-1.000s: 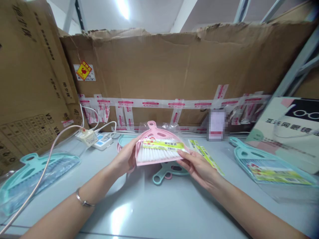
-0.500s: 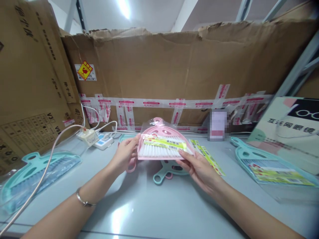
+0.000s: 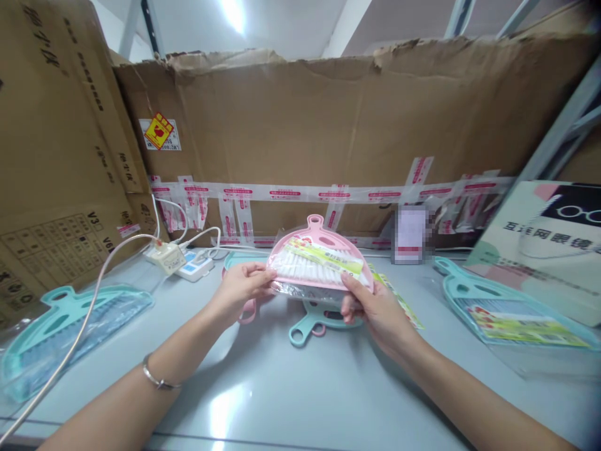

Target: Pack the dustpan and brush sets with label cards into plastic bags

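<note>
A pink dustpan and brush set [image 3: 315, 237] with white bristles hangs above the table, wrapped in a clear plastic bag with a yellow-green label [image 3: 328, 255]. Fingers of my left hand [image 3: 244, 283] pinch its lower left corner. At the lower right corner, my right hand [image 3: 370, 304] grips it with the thumb on the front. Loose plastic shows below the bristle edge. Beneath it lies a teal dustpan [image 3: 310, 319], partly hidden, with a pink handle ring [image 3: 319, 330] beside its handle. Another pink handle [image 3: 248, 311] pokes out below my left hand.
Bagged teal dustpan sets lie at left [image 3: 66, 332] and right [image 3: 507, 307]. A power strip [image 3: 195, 266] and plug with a white cable [image 3: 96, 294] stand back left. Large cardboard boxes [image 3: 282, 125] wall the back; a printed box [image 3: 539, 244] leans right.
The pink set has shifted slightly right and up and tilted, its bottom edge now sloping down to the right. My left fingers have moved to its lower corner, and loose plastic now shows below.
</note>
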{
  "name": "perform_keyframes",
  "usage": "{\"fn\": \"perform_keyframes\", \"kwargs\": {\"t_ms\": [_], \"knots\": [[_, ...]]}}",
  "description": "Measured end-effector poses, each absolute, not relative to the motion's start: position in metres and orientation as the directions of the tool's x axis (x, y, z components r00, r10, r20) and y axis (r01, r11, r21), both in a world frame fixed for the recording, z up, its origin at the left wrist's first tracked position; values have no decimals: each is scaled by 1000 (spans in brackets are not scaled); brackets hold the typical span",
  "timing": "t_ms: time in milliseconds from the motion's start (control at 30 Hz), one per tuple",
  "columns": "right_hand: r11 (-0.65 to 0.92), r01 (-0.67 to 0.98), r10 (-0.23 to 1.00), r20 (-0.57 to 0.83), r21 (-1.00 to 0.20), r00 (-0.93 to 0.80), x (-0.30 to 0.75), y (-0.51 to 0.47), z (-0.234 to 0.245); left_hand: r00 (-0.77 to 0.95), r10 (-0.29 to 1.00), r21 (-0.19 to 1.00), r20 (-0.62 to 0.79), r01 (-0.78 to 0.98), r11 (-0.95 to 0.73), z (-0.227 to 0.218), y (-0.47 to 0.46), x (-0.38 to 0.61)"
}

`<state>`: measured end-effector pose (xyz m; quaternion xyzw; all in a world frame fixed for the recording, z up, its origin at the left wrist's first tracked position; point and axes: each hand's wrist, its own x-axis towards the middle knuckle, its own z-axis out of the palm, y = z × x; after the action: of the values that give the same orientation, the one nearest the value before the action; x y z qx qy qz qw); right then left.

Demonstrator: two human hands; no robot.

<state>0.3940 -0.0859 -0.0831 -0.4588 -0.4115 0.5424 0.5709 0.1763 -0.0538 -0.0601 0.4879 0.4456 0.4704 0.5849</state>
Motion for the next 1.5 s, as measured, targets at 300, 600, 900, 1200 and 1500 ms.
{"fn": "perform_keyframes", "kwargs": {"t_ms": [300,600,900,1200,1500], "knots": [[-52,-216,987,-83,-975,136,402,-74,-93,322,923,912,-211,-275,305,-70,-57,185],[-38,2,999,-38,-999,-34,402,-81,-86,134,961,917,-241,-292,271,-70,-56,187],[205,-165,978,194,-965,82,419,-76,-79,49,988,909,-144,-388,151,-50,-63,185],[427,136,904,421,-894,-76,419,-77,-83,134,991,986,-15,-161,36,-54,-66,182],[382,92,896,393,-919,206,419,-68,-97,375,846,880,379,136,-455,-67,-65,179]]}}
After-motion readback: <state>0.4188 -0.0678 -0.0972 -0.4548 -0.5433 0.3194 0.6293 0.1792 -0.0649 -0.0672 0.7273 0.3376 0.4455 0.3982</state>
